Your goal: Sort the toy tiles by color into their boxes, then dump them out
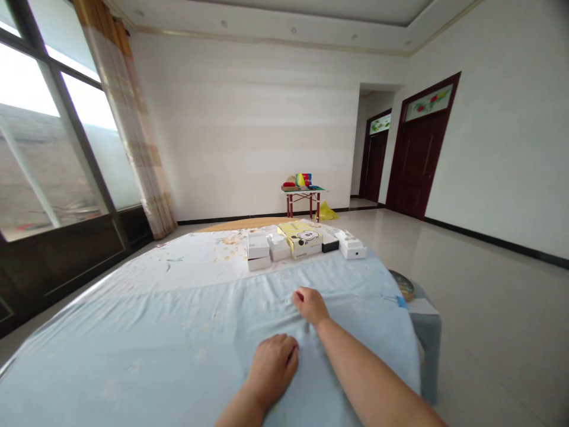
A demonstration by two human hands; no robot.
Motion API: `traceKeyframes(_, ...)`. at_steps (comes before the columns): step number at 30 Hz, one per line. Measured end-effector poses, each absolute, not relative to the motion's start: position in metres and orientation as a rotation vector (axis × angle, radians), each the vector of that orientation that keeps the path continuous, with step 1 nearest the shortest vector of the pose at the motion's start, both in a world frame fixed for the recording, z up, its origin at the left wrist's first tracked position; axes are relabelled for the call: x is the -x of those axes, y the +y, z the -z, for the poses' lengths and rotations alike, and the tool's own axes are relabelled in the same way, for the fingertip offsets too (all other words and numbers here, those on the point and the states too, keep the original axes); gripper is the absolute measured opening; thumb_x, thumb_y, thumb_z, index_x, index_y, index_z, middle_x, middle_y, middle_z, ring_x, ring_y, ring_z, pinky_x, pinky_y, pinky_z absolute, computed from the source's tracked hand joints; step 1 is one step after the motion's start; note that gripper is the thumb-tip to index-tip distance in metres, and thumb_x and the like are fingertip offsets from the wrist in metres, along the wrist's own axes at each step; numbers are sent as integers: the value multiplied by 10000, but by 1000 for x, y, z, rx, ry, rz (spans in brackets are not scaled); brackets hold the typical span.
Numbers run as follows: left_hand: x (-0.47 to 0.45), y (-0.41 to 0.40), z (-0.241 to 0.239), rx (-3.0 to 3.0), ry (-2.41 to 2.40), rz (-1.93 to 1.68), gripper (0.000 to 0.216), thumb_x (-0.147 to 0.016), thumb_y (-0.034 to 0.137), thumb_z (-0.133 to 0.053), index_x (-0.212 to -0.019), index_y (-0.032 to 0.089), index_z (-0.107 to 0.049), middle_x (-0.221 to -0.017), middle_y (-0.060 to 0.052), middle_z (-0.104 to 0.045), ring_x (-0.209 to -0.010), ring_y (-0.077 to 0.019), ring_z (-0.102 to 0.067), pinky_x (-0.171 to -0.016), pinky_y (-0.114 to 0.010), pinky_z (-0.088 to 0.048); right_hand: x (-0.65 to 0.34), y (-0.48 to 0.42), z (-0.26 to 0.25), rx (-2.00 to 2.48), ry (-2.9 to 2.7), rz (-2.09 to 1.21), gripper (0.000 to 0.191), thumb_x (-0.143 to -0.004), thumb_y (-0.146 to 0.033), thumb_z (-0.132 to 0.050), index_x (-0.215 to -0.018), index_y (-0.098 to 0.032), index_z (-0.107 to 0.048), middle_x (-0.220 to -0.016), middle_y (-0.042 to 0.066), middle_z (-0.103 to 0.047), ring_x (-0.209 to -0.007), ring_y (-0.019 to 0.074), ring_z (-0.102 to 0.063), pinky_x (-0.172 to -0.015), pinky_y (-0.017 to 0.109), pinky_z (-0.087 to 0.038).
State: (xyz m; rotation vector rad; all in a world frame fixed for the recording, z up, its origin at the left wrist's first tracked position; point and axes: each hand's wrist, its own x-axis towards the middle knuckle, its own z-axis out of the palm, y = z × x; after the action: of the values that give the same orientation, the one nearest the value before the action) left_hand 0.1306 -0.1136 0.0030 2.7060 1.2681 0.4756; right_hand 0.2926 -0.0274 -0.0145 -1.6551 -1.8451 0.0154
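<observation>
My left hand (273,363) rests on the light blue tablecloth (146,344) with its fingers curled into a loose fist. Farther forward and to the right, my right hand (311,305) is also closed, its knuckles against the cloth, and nothing shows in either hand. Beyond both hands stands a row of boxes. It has a stacked white box (258,252), another white box (279,247), a yellow patterned box (302,239), a small black box (329,242) and a white box with a tray-like top (352,245). Neither hand touches them.
A floral white cloth (191,258) covers the table's far part. Right of the table is a grey stool (429,332) bearing a round object (402,286). A small table (304,191) with colourful items and a yellow bag (326,210) are by the far wall.
</observation>
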Motion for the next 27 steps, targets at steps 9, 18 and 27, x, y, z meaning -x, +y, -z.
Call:
traceKeyframes(9, -131, -116, -6, -2701, 1346, -485, 266, -892, 253, -333, -859, 207, -593, -808, -42, -636, -790, -177, -591, -723, -277, -405, -307, -80, 12, 1395, -1584, -345, 358, -874, -322, -393, -598, -157, -550, -522, -10, -540, -500, 87, -431, -499, 199, -278)
traceKeyframes(18, -147, -132, -38, -2299, 1357, -639, 244, -803, 247, -414, -779, 177, -646, -683, -28, -610, -661, -159, -549, -632, -258, -379, -300, -98, 17, 1515, -1695, -321, 308, -842, -280, -444, -589, -157, -570, -549, -4, -566, -524, 87, -430, -519, 206, -270)
traceKeyframes(27, -194, -287, -139, -1432, 426, -707, 413, -693, 649, -526, -797, 284, -687, -650, -35, -603, -622, -165, -568, -615, -303, -454, -298, -98, 16, 1631, -1729, -271, 264, -830, -260, -479, -619, -178, -615, -613, 29, -638, -560, 109, -479, -527, 237, -254)
